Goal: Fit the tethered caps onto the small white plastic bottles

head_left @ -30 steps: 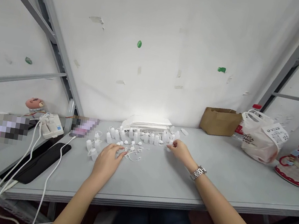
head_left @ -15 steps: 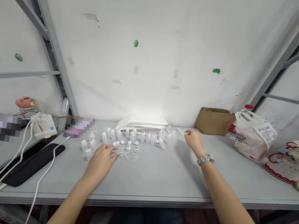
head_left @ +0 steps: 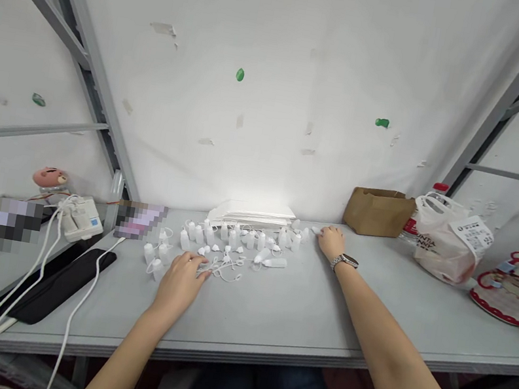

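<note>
My left hand rests on the table, fingers stretched out and thumb apart, its tips beside a loose pile of thin white cap straps. Small white cone-shaped caps lie just behind that pile. Many small translucent squeeze bottles stand in a group behind it, with a few more bottles left of my hand. One bottle lies on its side at the group's right front. Farther right, my right hand has its fingers closed at the end of a small whitish bottle, partly hidden by the fingertips.
A white stack of flat sheets lies against the wall. Back right are a brown paper box, a plastic bag and a decorated flask. To the left lie a black case, cables and a power strip.
The view has shifted slightly. My right hand has drawn its fingers further in around the small bottle. Bottles at the group's right front lie differently. My left hand has hardly moved.
</note>
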A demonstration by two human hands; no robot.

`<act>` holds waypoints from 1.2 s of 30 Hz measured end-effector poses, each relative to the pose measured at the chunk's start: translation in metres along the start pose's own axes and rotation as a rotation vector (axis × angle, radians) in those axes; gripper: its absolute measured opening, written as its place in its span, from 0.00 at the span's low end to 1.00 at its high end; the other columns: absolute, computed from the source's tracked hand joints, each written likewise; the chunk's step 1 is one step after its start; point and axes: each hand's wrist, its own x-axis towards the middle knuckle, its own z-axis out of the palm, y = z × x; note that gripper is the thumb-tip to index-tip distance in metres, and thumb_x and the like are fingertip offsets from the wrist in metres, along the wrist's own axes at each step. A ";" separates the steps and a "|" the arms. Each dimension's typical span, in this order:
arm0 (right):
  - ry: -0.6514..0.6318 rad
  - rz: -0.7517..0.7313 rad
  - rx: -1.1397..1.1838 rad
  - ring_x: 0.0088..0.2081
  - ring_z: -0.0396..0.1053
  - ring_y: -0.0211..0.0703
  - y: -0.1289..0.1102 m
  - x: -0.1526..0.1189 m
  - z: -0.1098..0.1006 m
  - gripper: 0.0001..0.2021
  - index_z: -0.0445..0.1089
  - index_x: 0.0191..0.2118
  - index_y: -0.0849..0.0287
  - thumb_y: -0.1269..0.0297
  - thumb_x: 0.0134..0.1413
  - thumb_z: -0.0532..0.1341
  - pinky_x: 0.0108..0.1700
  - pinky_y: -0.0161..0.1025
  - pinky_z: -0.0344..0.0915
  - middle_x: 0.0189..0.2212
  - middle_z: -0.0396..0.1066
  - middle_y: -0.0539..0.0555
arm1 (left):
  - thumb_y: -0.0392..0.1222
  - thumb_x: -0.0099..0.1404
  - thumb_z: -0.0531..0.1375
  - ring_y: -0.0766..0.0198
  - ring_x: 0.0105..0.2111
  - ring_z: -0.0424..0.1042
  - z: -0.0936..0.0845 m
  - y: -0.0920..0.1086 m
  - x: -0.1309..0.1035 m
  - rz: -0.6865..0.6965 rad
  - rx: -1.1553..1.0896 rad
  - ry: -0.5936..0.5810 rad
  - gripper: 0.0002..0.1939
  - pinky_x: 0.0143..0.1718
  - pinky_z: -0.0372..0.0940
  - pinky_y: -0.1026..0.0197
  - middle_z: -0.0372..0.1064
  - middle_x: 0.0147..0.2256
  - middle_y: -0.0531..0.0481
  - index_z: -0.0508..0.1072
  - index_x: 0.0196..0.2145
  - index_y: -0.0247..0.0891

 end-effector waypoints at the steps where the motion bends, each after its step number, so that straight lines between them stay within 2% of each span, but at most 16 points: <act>1: 0.011 0.004 0.006 0.45 0.67 0.46 0.000 -0.002 -0.003 0.15 0.64 0.48 0.63 0.63 0.57 0.57 0.45 0.48 0.65 0.48 0.65 0.58 | 0.42 0.59 0.53 0.52 0.47 0.64 0.000 0.001 -0.001 0.003 0.000 -0.004 0.13 0.43 0.60 0.57 0.68 0.42 0.44 0.72 0.40 0.40; 6: 0.114 0.036 0.096 0.46 0.66 0.47 0.000 -0.019 -0.030 0.14 0.64 0.48 0.64 0.63 0.58 0.56 0.47 0.50 0.63 0.47 0.65 0.59 | 0.42 0.59 0.54 0.52 0.48 0.63 0.001 0.006 -0.003 0.008 0.007 -0.021 0.14 0.43 0.60 0.57 0.68 0.43 0.44 0.72 0.42 0.39; 9: 0.164 0.000 0.207 0.48 0.63 0.52 -0.002 -0.039 -0.055 0.14 0.65 0.46 0.71 0.67 0.60 0.51 0.48 0.47 0.59 0.44 0.67 0.68 | 0.40 0.60 0.52 0.50 0.48 0.63 0.003 0.006 -0.002 0.014 0.027 -0.032 0.15 0.43 0.60 0.56 0.67 0.44 0.42 0.72 0.43 0.37; 12: 0.126 -0.085 0.350 0.44 0.65 0.50 -0.010 -0.070 -0.078 0.16 0.66 0.45 0.68 0.62 0.60 0.49 0.43 0.41 0.61 0.42 0.69 0.65 | 0.38 0.61 0.51 0.49 0.48 0.63 0.005 0.005 -0.002 0.013 0.033 -0.038 0.15 0.43 0.60 0.54 0.67 0.43 0.41 0.71 0.44 0.35; 15: -0.006 -0.207 0.480 0.34 0.69 0.45 -0.026 -0.106 -0.088 0.17 0.67 0.42 0.64 0.55 0.58 0.51 0.34 0.38 0.63 0.33 0.73 0.57 | 0.38 0.61 0.51 0.49 0.46 0.63 0.009 0.006 -0.002 0.018 0.039 -0.042 0.14 0.43 0.59 0.54 0.68 0.41 0.41 0.72 0.41 0.35; 17: -0.095 -0.289 0.537 0.31 0.69 0.43 -0.039 -0.127 -0.087 0.16 0.68 0.38 0.61 0.54 0.56 0.53 0.33 0.36 0.63 0.29 0.73 0.54 | 0.37 0.61 0.51 0.50 0.45 0.64 0.010 0.007 -0.002 0.021 0.043 -0.039 0.12 0.42 0.60 0.54 0.70 0.39 0.42 0.73 0.38 0.36; 19: -0.253 -0.370 0.572 0.30 0.68 0.42 -0.051 -0.143 -0.083 0.14 0.69 0.36 0.59 0.54 0.55 0.54 0.32 0.37 0.62 0.27 0.72 0.53 | 0.36 0.60 0.52 0.50 0.43 0.65 0.011 0.007 -0.001 0.028 0.043 -0.031 0.10 0.41 0.60 0.55 0.71 0.37 0.43 0.73 0.34 0.36; 22: -0.375 -0.392 0.584 0.30 0.67 0.43 -0.066 -0.156 -0.078 0.14 0.68 0.38 0.59 0.56 0.55 0.53 0.32 0.38 0.61 0.28 0.71 0.53 | 0.36 0.59 0.53 0.51 0.41 0.65 0.010 0.006 0.000 0.037 0.037 -0.016 0.08 0.40 0.60 0.55 0.71 0.34 0.45 0.73 0.30 0.38; 28: -0.396 -0.386 0.552 0.32 0.67 0.45 -0.073 -0.164 -0.073 0.13 0.68 0.39 0.60 0.57 0.56 0.53 0.33 0.39 0.60 0.30 0.71 0.55 | 0.38 0.60 0.54 0.52 0.42 0.65 0.005 0.004 0.004 0.036 -0.008 0.023 0.08 0.43 0.58 0.55 0.71 0.35 0.44 0.72 0.28 0.39; 33: -0.418 -0.380 0.545 0.33 0.68 0.46 -0.071 -0.166 -0.068 0.14 0.68 0.41 0.61 0.58 0.56 0.53 0.35 0.40 0.61 0.31 0.72 0.56 | 0.37 0.61 0.51 0.55 0.37 0.71 0.004 0.003 0.005 -0.019 -0.094 0.009 0.08 0.35 0.60 0.59 0.75 0.33 0.47 0.69 0.29 0.40; 36: -0.397 -0.392 0.544 0.35 0.68 0.46 -0.072 -0.167 -0.066 0.13 0.68 0.41 0.61 0.59 0.56 0.53 0.35 0.40 0.61 0.33 0.72 0.57 | 0.36 0.62 0.49 0.57 0.36 0.73 0.006 0.003 0.005 -0.038 -0.146 0.000 0.09 0.34 0.60 0.60 0.76 0.31 0.49 0.69 0.32 0.41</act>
